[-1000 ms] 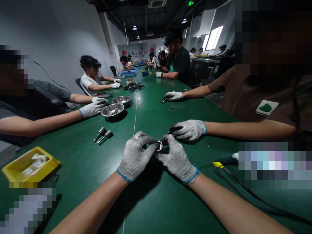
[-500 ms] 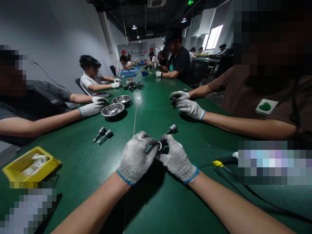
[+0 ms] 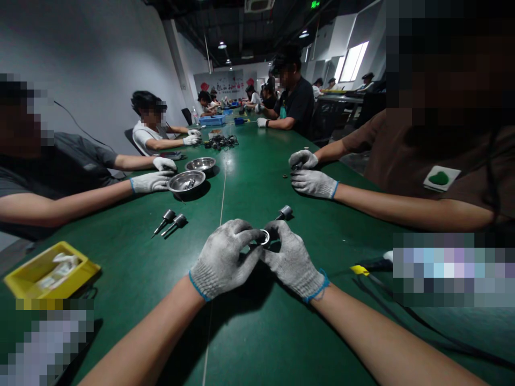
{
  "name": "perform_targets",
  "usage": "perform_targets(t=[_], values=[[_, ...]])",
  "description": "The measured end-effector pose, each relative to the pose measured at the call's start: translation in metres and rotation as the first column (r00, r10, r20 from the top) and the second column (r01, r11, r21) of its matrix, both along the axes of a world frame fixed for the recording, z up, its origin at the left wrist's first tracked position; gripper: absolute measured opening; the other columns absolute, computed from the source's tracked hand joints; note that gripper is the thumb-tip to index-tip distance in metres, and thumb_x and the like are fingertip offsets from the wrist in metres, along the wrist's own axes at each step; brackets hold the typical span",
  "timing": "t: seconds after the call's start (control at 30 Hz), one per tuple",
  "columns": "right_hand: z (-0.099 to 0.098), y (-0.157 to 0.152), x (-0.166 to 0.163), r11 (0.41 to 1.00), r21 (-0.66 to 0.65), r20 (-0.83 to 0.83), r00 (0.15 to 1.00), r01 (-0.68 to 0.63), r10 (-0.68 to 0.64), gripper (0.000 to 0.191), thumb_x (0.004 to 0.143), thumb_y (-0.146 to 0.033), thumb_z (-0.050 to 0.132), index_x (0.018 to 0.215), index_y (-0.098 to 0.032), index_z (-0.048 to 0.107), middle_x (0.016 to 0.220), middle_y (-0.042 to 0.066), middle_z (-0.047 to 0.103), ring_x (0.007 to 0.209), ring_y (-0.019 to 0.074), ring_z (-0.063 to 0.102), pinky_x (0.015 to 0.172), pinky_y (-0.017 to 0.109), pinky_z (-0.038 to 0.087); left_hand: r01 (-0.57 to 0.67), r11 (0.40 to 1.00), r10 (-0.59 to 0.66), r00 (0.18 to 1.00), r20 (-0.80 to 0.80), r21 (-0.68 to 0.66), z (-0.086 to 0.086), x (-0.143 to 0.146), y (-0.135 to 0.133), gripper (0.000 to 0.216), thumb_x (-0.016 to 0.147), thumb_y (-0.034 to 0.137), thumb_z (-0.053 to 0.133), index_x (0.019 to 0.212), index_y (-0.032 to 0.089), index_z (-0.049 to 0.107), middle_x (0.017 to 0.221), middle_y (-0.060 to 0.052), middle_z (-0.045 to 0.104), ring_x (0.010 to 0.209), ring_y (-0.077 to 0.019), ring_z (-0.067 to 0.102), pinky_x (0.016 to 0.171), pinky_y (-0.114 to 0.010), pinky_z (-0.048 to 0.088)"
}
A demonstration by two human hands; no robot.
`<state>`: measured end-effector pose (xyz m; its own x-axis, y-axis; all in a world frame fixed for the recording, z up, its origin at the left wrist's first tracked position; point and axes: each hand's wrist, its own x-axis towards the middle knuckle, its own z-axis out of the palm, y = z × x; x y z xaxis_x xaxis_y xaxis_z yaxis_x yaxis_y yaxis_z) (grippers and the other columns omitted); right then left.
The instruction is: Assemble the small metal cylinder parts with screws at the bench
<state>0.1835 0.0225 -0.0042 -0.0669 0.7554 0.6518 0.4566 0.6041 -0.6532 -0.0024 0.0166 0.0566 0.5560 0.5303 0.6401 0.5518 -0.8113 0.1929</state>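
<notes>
My left hand [image 3: 226, 260] and my right hand [image 3: 293, 261], both in white knit gloves with blue cuffs, meet above the green table. Between their fingertips they pinch a small round metal part [image 3: 264, 237] with a bright ring-shaped rim. The fingers cover most of it. Just beyond my right hand lies a metal cylinder with a thin shaft [image 3: 286, 212]. Two similar shafted cylinders [image 3: 180, 221] rest side by side to the left, farther from my hands.
Two steel bowls [image 3: 186, 191] stand at the left, near a co-worker's gloved hands. A yellow bin [image 3: 86, 260] with white items sits at the near left. On the right, another co-worker's gloved hands [image 3: 314, 183] handle a dark part. Black cables [image 3: 396, 303] lie at the near right.
My left hand has shifted slightly left and its fingers have moved on the round part, whose rim shows more. The right co-worker's hands have moved, and a small ring now shows beside them.
</notes>
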Motion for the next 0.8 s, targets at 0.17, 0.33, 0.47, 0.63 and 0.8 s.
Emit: perform_targets(t=[0.17,0.33,0.47,0.63,0.8], values=[[0.002,-0.001,0.000,1.000,0.007,-0.008,1.000,0.000,0.000,0.025,0.090,-0.041,0.069,0.103,-0.025,0.054,0.086,0.002,0.071,0.076,0.0212,0.070,0.070,0.030,0.055,-0.064,0.995,0.078,0.979,0.188,-0.079,-0.009,0.005,-0.001,0.017,0.092,0.022,0.069,0.108,0.017,0.069,0.098,-0.007,0.069,0.080,-0.0165,0.067,0.072,-0.031,0.059],[0.003,-0.001,-0.001,1.000,0.022,-0.007,1.000,0.008,-0.008,0.024,0.090,-0.039,0.068,0.103,-0.025,0.054,0.086,0.002,0.071,0.076,0.0209,0.070,0.070,0.030,0.055,-0.107,0.991,0.124,0.958,0.257,-0.079,-0.011,0.008,-0.003,0.014,0.092,0.024,0.070,0.104,0.017,0.070,0.092,-0.004,0.068,0.078,-0.0149,0.066,0.067,-0.027,0.057],[0.003,-0.002,-0.002,1.000,-0.002,0.013,1.000,0.019,-0.019,0.024,0.087,-0.035,0.070,0.103,-0.025,0.055,0.085,0.002,0.071,0.075,0.0207,0.070,0.070,0.030,0.055,-0.033,0.999,0.034,0.991,0.131,-0.011,-0.005,0.005,-0.003,0.018,0.096,0.022,0.061,0.109,0.019,0.074,0.098,-0.008,0.067,0.085,-0.0191,0.068,0.073,-0.033,0.058],[0.003,-0.002,-0.001,1.000,0.007,0.009,1.000,-0.018,0.018,0.022,0.087,-0.032,0.070,0.103,-0.024,0.057,0.086,0.002,0.072,0.076,0.0203,0.070,0.071,0.030,0.057,-0.018,1.000,0.018,0.998,-0.055,0.007,0.001,0.000,0.001,0.025,0.099,0.023,0.055,0.113,0.018,0.075,0.096,-0.010,0.067,0.081,-0.0209,0.065,0.069,-0.034,0.056],[0.002,-0.002,0.000,1.000,0.004,0.019,0.999,-0.029,0.029,0.025,0.085,-0.028,0.072,0.105,-0.023,0.058,0.087,0.002,0.073,0.077,0.0202,0.071,0.072,0.030,0.057,-0.009,0.999,0.013,0.992,-0.124,0.036,0.004,-0.005,0.003,0.028,0.100,0.024,0.052,0.117,0.018,0.074,0.095,-0.010,0.066,0.078,-0.0213,0.063,0.068,-0.035,0.055]])
